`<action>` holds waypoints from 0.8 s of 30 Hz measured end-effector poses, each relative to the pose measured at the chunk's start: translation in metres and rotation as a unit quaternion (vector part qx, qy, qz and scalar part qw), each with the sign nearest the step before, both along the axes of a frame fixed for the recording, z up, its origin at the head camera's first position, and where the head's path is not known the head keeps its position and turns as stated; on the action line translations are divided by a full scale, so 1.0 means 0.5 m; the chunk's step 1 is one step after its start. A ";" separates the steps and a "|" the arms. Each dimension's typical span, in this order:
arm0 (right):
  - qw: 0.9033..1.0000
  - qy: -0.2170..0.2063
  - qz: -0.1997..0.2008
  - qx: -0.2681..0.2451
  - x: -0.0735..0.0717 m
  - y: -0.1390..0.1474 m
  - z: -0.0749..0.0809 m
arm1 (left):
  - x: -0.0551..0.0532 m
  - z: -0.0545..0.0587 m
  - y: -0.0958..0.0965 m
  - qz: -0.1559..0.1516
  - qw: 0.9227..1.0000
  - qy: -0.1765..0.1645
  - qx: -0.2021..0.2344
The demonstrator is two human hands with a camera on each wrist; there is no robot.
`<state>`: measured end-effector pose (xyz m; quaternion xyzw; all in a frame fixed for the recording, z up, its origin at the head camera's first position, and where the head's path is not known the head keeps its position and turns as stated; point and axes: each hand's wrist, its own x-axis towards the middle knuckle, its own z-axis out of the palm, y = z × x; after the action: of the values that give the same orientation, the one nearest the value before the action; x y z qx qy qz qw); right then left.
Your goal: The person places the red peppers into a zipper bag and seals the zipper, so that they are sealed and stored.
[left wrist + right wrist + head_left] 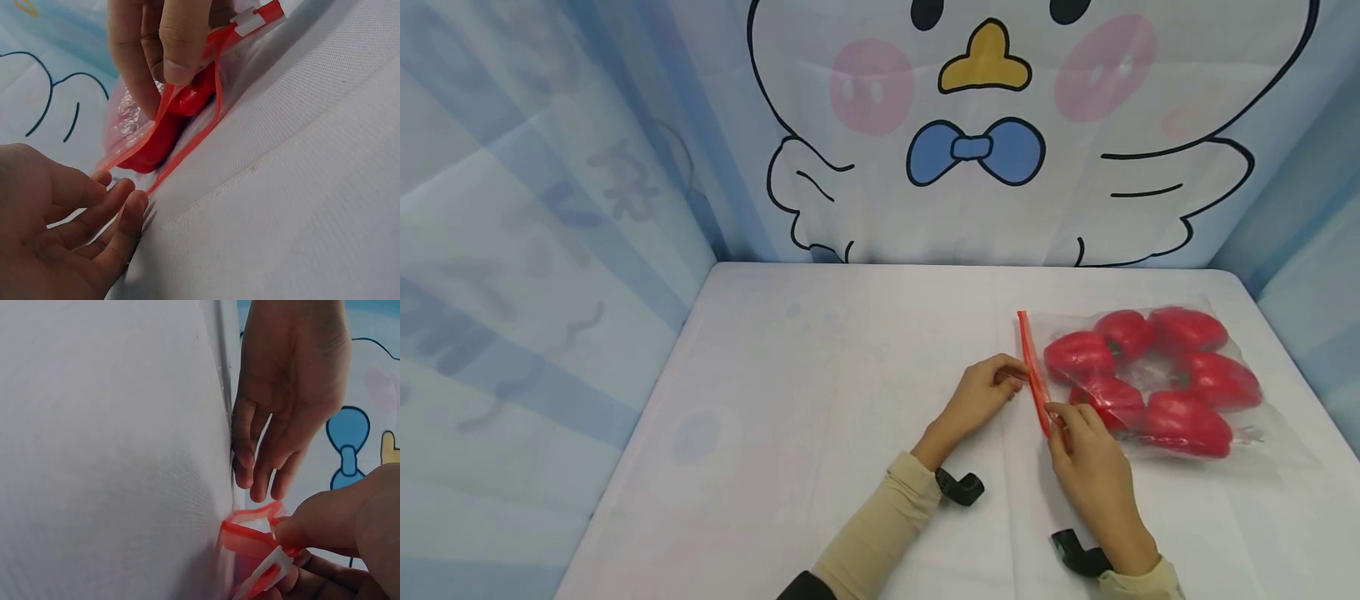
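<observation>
A clear zip bag (1262, 437) with several red peppers (1187, 421) lies on the right of the white table (820, 375). Its red zip strip (1028, 350) faces left. My right hand (1060, 417) pinches the near end of the strip by the white slider (250, 22), lifting the upper lip so the mouth gapes a little. My left hand (1011, 379) rests beside the middle of the strip. Its relaxed fingertips (134, 206) touch the lower lip against the table and hold nothing.
Blue cloth walls stand on three sides, the back one (985, 125) printed with a cartoon bird. Black wrist straps (961, 487) (1078, 554) sit on both arms. The table's right edge runs close past the bag.
</observation>
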<state>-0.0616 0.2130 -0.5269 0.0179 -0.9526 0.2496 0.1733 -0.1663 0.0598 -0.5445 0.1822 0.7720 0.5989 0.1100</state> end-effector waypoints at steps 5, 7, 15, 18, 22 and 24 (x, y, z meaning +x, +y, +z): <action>1.000 -0.015 -0.002 0.005 0.001 0.000 0.003 | -0.005 0.004 0.002 0.034 0.999 0.004 0.000; 1.000 -0.018 -0.002 0.007 0.001 0.000 0.004 | -0.006 0.007 0.003 0.040 0.999 0.009 -0.015; 1.000 -0.010 -0.003 0.010 0.005 0.001 0.007 | 0.005 0.018 0.006 0.009 0.996 0.025 -0.087; 1.000 -0.011 0.001 0.010 0.006 0.002 0.010 | 0.010 0.026 0.009 0.001 0.995 0.015 -0.103; 1.000 -0.024 0.006 0.014 0.011 0.000 0.016 | 0.027 0.043 0.013 -0.008 0.992 -0.025 -0.126; 0.999 -0.028 0.006 0.017 0.015 -0.001 0.019 | 0.040 0.050 0.016 -0.014 0.990 -0.059 -0.126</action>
<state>-0.0541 0.2125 -0.5172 0.0199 -0.9609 0.2351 0.1448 -0.1461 0.0677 -0.5193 0.1418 0.8310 0.5047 0.1860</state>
